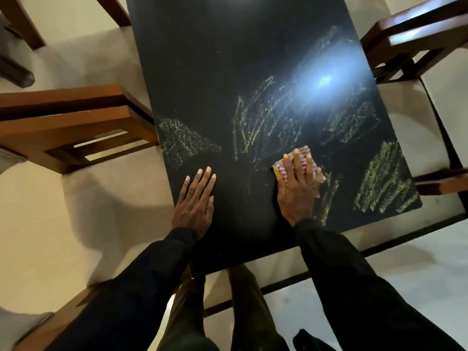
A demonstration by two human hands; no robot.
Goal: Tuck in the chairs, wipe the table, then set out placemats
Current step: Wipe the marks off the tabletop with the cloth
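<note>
Right hand (298, 191) presses cloth (278, 170) near edge (253, 252)

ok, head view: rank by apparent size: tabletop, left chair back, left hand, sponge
1. tabletop
2. left chair back
3. left hand
4. sponge, mostly hidden under the right hand, so its rank against the left hand is unsure

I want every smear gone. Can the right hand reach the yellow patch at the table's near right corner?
Probably yes. The right hand presses the cloth flat on the table, and the yellow patch lies just to its right, with nothing standing on the tabletop between them.
</note>
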